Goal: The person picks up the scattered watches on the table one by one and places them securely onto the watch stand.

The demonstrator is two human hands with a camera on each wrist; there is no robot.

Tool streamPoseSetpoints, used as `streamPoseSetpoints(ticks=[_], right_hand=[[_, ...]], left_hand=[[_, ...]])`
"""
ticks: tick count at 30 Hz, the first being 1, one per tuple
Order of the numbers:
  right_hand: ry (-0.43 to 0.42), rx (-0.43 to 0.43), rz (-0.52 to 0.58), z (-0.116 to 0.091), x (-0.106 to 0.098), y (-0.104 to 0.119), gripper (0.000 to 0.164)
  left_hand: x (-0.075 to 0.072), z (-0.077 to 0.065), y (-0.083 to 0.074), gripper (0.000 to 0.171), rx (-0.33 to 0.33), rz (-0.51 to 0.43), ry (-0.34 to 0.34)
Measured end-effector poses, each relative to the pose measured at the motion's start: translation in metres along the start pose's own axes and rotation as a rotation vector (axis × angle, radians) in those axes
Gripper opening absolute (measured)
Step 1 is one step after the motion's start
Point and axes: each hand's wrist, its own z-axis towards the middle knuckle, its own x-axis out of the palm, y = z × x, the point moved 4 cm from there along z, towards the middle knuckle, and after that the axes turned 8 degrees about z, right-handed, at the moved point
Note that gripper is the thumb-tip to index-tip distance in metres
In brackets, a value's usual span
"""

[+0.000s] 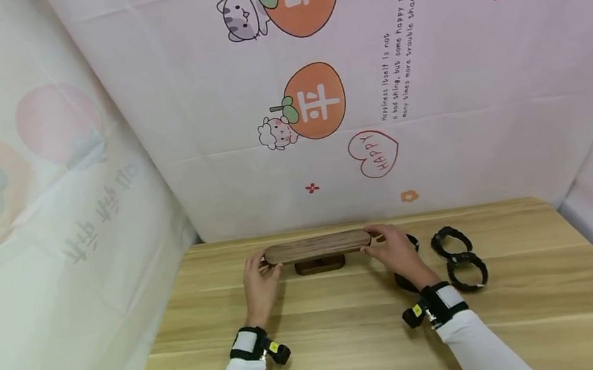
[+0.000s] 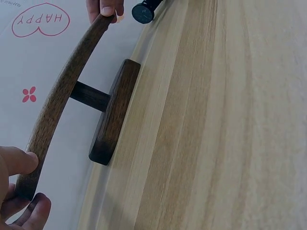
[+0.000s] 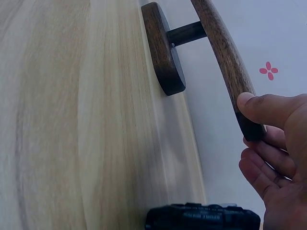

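A dark wooden T-shaped stand stands near the back edge of the table. Its long, slightly arched top bar (image 1: 317, 247) joins a short black post (image 2: 90, 97), which rises from a small oblong base (image 3: 163, 50). My left hand (image 1: 258, 285) pinches the bar's left end, thumb on the near side and fingers curled around the tip. At the opposite end my right hand (image 1: 399, 253) grips in the same way, its thumb (image 3: 254, 106) pressed on the wood and the other fingers beneath. The base sits close on the tabletop.
Several black watches with looped straps lie on the right; two of them, a rear watch (image 1: 451, 241) and a nearer watch (image 1: 467, 271), touch. Another is partly hidden by my right hand. A printed white cloth (image 1: 226, 176) hangs behind the wooden table (image 1: 342, 338).
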Motion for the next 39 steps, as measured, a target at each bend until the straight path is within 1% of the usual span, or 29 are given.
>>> streamPoseSetpoints(ticks=[8,13,20,34,39], right_hand=[[-0.007,0.033,-0.027,-0.004,-0.006,-0.001,0.055],[-0.013,0.032,-0.026,-0.007,-0.008,-0.004,0.054],[-0.038,0.038,-0.034,-0.013,-0.015,-0.005,0.052],[-0.016,0.05,-0.051,-0.022,-0.026,-0.01,0.056],[-0.017,0.062,-0.064,-0.023,-0.028,-0.012,0.057]], left_hand=[[0.004,-0.001,-0.004,0.05,0.009,-0.014,0.006],[0.006,-0.003,-0.006,0.051,0.008,-0.012,0.0],[0.011,-0.005,-0.01,0.054,-0.011,-0.019,0.023],[0.019,-0.009,-0.017,0.053,0.014,-0.013,0.02],[0.022,-0.009,-0.017,0.053,0.006,-0.012,0.036]])
